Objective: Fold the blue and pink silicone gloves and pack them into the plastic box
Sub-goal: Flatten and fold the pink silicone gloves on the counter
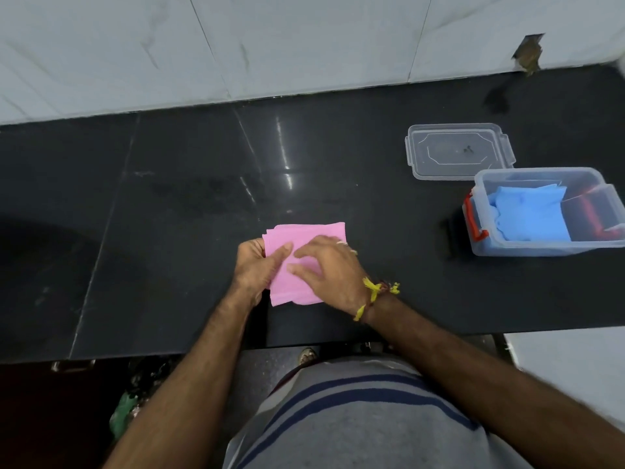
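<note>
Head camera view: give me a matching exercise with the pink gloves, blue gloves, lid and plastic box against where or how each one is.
Things:
1 pink gloves
2 blue gloves
3 lid
4 plastic box

States:
A inside the box
B open, no lid on
C touched by left hand and right hand
D flat on the counter, beyond the box

Pairs: 1-C, 2-A, 3-D, 4-B

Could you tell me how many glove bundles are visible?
2. The pink bundle lies on the counter, gripped by the left hand, pressed by the right hand; the blue bundle sits in the plastic box. Others may be hidden.
</note>
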